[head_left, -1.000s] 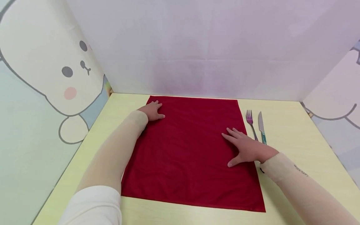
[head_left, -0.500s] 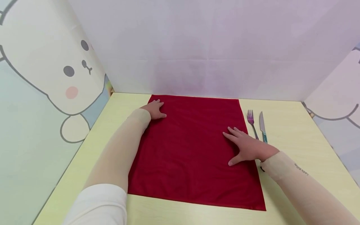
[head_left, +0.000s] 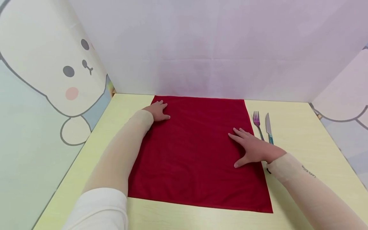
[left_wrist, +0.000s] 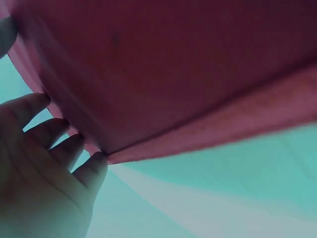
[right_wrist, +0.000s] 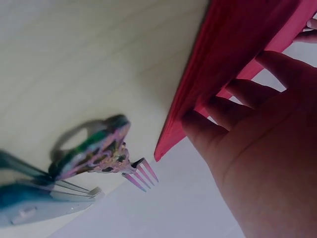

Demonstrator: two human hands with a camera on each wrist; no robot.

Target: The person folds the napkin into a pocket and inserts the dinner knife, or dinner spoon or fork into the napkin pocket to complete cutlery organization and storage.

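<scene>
A dark red cloth [head_left: 198, 153] lies spread nearly flat on the table, with faint wrinkles toward its near side. Near its far left corner rests my left hand [head_left: 157, 111], fingers spread; in the left wrist view, the fingertips [left_wrist: 101, 156] touch the cloth. My right hand [head_left: 253, 147] lies over the right edge, thumb apart from the straight fingers, and the right wrist view also has its fingertips on the red fabric [right_wrist: 218, 59]. Just beyond that hand are a purplish fork [head_left: 256, 120] and a knife [head_left: 268, 126] with a teal handle, their lower ends hidden behind it.
The pale wooden table [head_left: 302, 153] extends past the cloth on both sides and in front. A whitish backdrop [head_left: 212, 48] rises at the far edge. On the left stands a panel [head_left: 34, 127] printed with a cartoon animal, with another printed panel on the right.
</scene>
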